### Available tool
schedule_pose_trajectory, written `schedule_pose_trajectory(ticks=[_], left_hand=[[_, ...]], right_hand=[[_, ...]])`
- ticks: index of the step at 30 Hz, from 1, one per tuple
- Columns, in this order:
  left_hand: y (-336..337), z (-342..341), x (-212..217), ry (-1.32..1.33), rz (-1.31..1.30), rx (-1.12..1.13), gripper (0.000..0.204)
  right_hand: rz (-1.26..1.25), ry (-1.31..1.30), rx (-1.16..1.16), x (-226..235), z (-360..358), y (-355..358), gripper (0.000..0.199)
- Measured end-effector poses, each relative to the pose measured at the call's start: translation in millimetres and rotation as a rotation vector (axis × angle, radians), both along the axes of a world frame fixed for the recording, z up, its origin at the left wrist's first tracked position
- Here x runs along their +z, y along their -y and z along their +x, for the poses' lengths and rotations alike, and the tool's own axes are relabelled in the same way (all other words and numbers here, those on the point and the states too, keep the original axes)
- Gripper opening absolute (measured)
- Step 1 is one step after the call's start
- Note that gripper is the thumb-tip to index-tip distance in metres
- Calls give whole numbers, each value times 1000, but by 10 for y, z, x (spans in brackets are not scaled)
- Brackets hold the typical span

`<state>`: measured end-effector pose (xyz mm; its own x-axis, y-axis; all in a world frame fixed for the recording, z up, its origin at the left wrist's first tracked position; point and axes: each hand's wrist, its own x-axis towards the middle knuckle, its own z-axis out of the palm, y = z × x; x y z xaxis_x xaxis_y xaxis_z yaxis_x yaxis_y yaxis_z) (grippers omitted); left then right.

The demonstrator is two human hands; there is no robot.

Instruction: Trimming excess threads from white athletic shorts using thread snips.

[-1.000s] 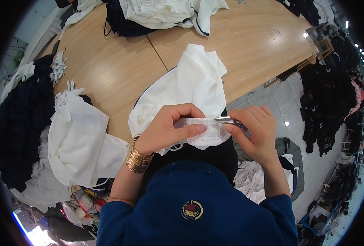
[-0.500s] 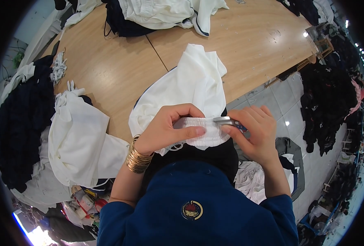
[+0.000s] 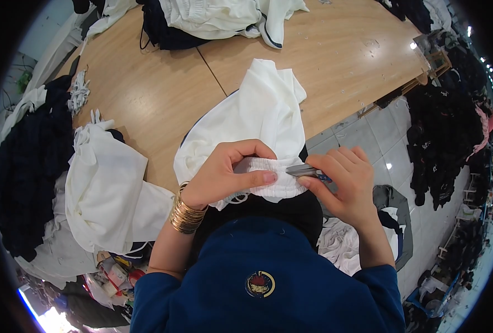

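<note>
The left hand (image 3: 224, 177) pinches the white garment's waistband (image 3: 268, 180), running left-right; the right hand (image 3: 346, 186) clamps small snips (image 3: 304, 171) at its right end

Your only label-like mark: round embroidered badge (image 3: 260, 283), gold-rimmed, red and dark centre, on your blue top, bottom centre.

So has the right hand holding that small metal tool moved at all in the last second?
No. The right hand keeps the small metal tool at the white elastic waistband, same spot against the wooden table's edge.
</note>
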<state>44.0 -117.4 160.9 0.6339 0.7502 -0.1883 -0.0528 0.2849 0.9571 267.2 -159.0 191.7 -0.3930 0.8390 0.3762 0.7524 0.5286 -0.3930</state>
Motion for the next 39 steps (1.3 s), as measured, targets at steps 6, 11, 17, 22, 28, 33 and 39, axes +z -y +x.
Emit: schedule_pose_trajectory(ticks=[6, 11, 17, 22, 28, 33, 39], left_hand=[[1, 3, -44, 20, -6, -12, 21], [1, 30, -29, 47, -26, -10, 20], [-3, 20, -56, 33, 3, -15, 21], [6, 30, -64, 40, -19, 7, 21], [-1, 27, -70, 43, -1, 9, 23], [-3, 19, -73, 48, -5, 1, 23], [4, 23, -69, 71, -24, 5, 22]], right_hand=[[0, -5, 26, 6, -17, -14, 22], [15, 3, 34, -8, -18, -12, 22], [14, 10, 21, -16, -41, -3, 22], [44, -2, 0, -30, -50, 3, 21], [9, -4, -7, -30, -34, -4, 21], [3, -19, 4, -26, -43, -6, 21], [12, -9, 7, -38, -56, -5, 20]])
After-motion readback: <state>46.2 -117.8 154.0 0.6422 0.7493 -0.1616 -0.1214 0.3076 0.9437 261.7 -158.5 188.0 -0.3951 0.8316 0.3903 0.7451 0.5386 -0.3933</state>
